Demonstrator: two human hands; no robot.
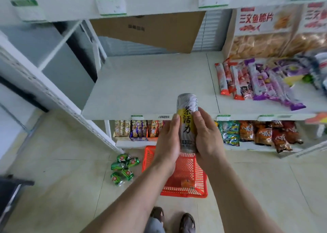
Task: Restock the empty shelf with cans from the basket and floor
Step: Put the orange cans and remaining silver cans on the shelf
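The red basket sits on the floor just in front of the bottom shelf, partly hidden by the forearms; through its mesh one orange item shows near its front wall, and I cannot tell what else it holds. To the basket's left, a cluster of green cans lies tipped over on the floor, close to the shelf upright. The tall silver-and-yellow can is held upright between both hands, over the front edge of the empty shelf. The left hand presses its palm and fingers against the can's left side; the right hand wraps the right side, fingers curled onto the label. The empty shelf's left section is bare from front edge to back, where a cardboard box leans behind it. On the shelf's right section, snack packets lie fanned out near the seam. The bottom shelf below carries rows of bagged snacks along its front edge.
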